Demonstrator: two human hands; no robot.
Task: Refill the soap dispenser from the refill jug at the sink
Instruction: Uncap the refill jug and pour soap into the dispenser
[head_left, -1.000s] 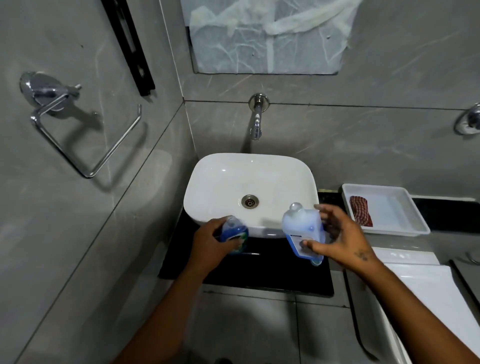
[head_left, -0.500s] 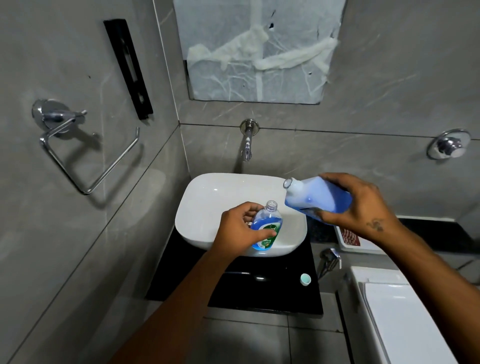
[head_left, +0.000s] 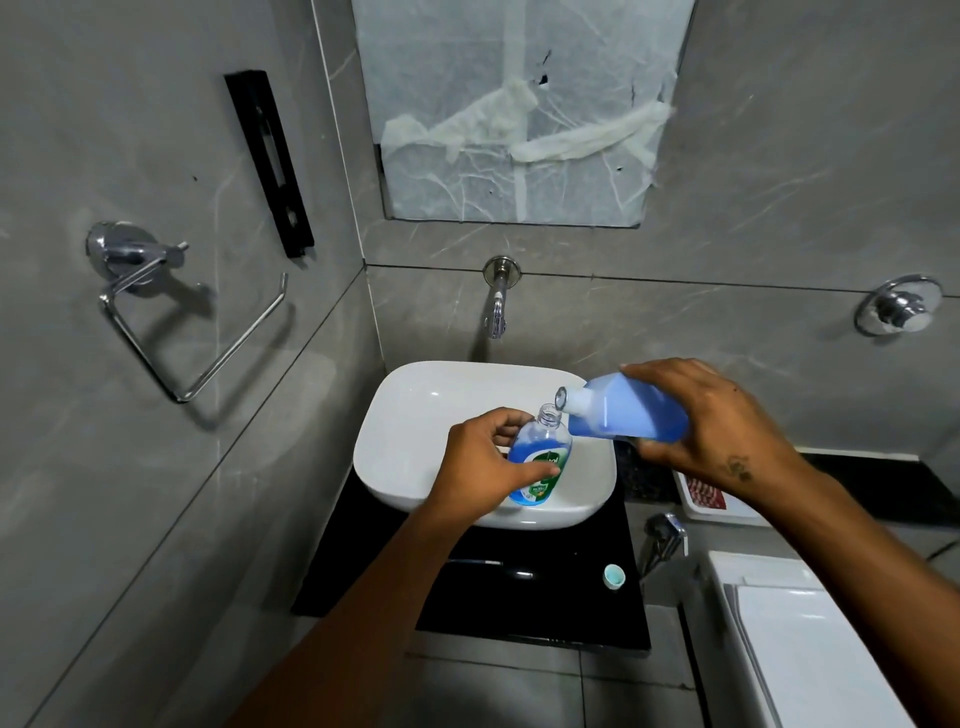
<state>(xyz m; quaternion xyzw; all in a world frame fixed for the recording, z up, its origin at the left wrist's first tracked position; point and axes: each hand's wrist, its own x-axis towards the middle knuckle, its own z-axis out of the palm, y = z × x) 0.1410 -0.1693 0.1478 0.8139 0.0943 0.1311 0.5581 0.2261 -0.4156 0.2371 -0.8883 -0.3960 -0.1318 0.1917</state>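
Over the white sink basin (head_left: 415, 415) my left hand (head_left: 485, 462) grips a small clear soap dispenser bottle (head_left: 543, 457) with blue liquid and a green label. Its neck is open and points up. My right hand (head_left: 711, 426) holds the refill jug (head_left: 623, 415), a translucent bottle of blue liquid tipped on its side. The jug's open spout sits just above and right of the dispenser's mouth. No stream shows between them. A small teal cap (head_left: 614, 576) lies on the black counter (head_left: 519, 597).
A wall tap (head_left: 497, 306) hangs over the basin. A white tray (head_left: 717, 506) with a red item sits to the right, partly hidden by my right arm. A chrome lever (head_left: 665, 540) and a white toilet tank (head_left: 810, 649) stand lower right. A towel ring (head_left: 171, 322) hangs on the left wall.
Both hands rose from the counter edge to over the basin. The jug was tipped onto its side and its spout moved close to the dispenser's open neck.
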